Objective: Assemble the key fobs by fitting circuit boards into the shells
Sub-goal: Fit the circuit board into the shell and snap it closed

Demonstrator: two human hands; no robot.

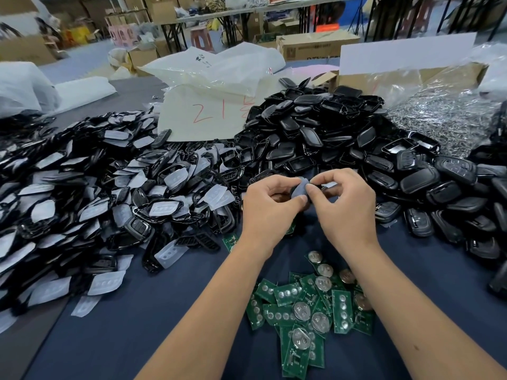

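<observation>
Hands meet above the dark blue tabletop point(164, 325): left hand point(270, 207) and right hand point(344, 204) pinch a soft, light grey rubber button pad point(300, 187) against a stiff black shell; best held by edges.

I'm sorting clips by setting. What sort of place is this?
Probably a small assembly workshop or warehouse: heaps of black fob shells and green circuit boards on a worktable, cardboard boxes behind.
</observation>
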